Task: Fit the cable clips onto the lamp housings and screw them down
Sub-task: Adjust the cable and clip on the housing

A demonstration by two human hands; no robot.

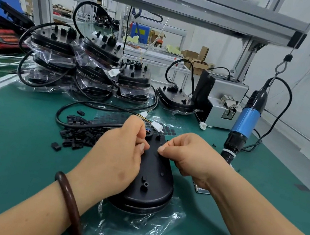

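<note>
Housings counted: one black lamp housing lies on its clear bag on the green mat under both hands. A second sits bare beside the grey screw feeder, and a bagged stack stands behind, number unclear. Cable clips lie in one loose heap just left of the housing, and one blue screwdriver hangs at right. Left hand and right hand are palm-down over the housing's far end, fingers curled, thumbs against fingertips; whether they pinch anything cannot be told.

Cardboard boxes and a blue box sit in the background.
</note>
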